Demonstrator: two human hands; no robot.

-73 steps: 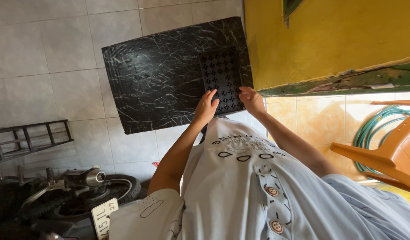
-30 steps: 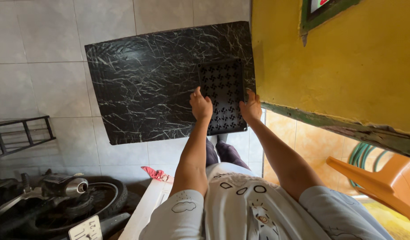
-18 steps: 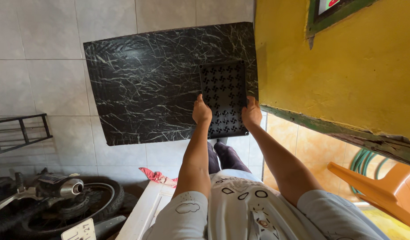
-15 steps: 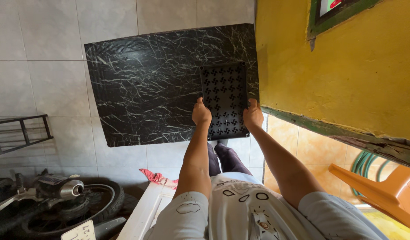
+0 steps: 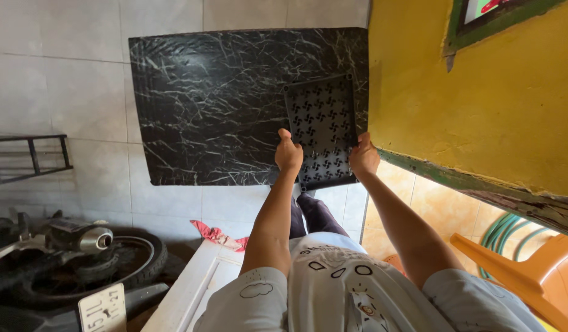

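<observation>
You've got a black patterned grid panel (image 5: 322, 130) held flat against the right part of a black marbled sheet (image 5: 234, 104), close to the yellow wall (image 5: 474, 117). Your left hand (image 5: 289, 154) grips its lower left edge, your right hand (image 5: 364, 157) grips the lower right edge. The sheet lies on white floor tiles (image 5: 56, 80). Below it: a red cloth (image 5: 219, 235) and a white board (image 5: 191, 289). Motorbike wheel (image 5: 105, 264) and exhaust (image 5: 81, 237) far left, orange plastic chair (image 5: 530, 276) far right, with a green hose (image 5: 505, 230) just behind.
</observation>
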